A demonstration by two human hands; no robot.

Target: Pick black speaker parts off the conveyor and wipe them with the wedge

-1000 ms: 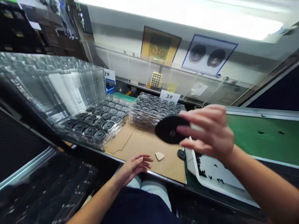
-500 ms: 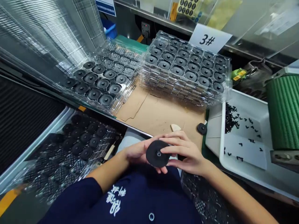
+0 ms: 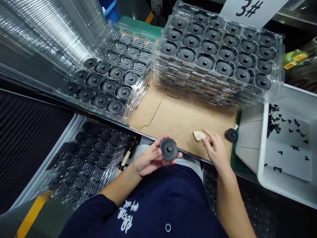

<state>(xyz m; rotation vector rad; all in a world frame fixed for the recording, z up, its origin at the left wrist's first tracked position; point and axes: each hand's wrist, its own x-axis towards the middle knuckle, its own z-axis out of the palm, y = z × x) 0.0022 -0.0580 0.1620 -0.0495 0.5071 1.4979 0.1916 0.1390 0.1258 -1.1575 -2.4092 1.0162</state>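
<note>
black disc in the left hand, right hand at the wedge

the round black disc [image 3: 169, 149] with its small centre hub sits just off the near edge of the cardboard sheet [image 3: 173, 119], over the person's lap. the left hand [image 3: 151, 158] holds it: palm turned up, fingers curled behind the disc, thumb pinching its rim from the left, forearm running down and left to the dark blue shirt.

the right hand [image 3: 215, 149] lies palm down on the cardboard, fingers loosely spread and gripping nothing, the fingertips touching or just beside one pale wedge-shaped piece [image 3: 198, 135]. its forearm runs down to the lower edge.

one loose black part [image 3: 232, 135] rests near the right corner of the cardboard, apart from the hand.

behind the cardboard stands one stack of clear trays [image 3: 218, 62], the top one filled with black discs in three rows, under a card marked 3# [image 3: 250, 9]. to the left, another clear tray [image 3: 104, 82] holds eleven discs that i can count, its far pockets bare. a lower tray [image 3: 91, 148] below the table edge holds more, too dim to count. at right, a white bin [image 3: 284, 145] holds scattered small black bits.
</note>
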